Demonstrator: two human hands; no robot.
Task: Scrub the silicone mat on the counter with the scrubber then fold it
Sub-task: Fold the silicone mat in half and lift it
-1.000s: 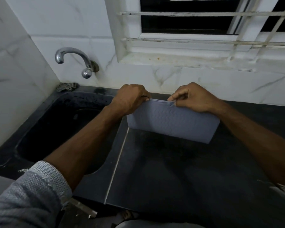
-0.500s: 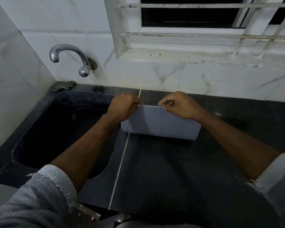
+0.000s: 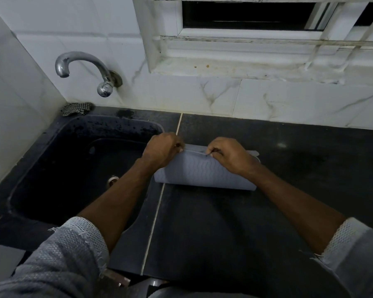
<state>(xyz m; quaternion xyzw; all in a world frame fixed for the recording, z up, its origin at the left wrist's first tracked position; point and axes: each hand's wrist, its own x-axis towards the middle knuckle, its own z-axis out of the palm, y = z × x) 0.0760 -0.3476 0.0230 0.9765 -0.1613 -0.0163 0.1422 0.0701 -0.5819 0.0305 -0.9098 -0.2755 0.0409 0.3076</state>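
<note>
The grey-blue silicone mat (image 3: 202,175), with a wavy texture, lies doubled over on the black counter (image 3: 224,229) beside the sink. Its rounded fold faces me and its free edges point at the wall. My left hand (image 3: 163,150) pinches the top edge at the left end. My right hand (image 3: 228,154) pinches the same edge toward the right, and a strip of the lower layer shows past it. A checkered scrubber (image 3: 77,108) rests at the sink's back left corner, away from both hands.
A black sink (image 3: 73,168) with a drain lies to the left of the mat. A chrome tap (image 3: 84,67) juts from the white tiled wall above it. A barred window (image 3: 256,16) and its stained sill sit behind the counter.
Both hands have carried the mat's top edge away from me toward the wall, laying the upper layer flatter over the lower one. The mat now sits farther back on the counter.
</note>
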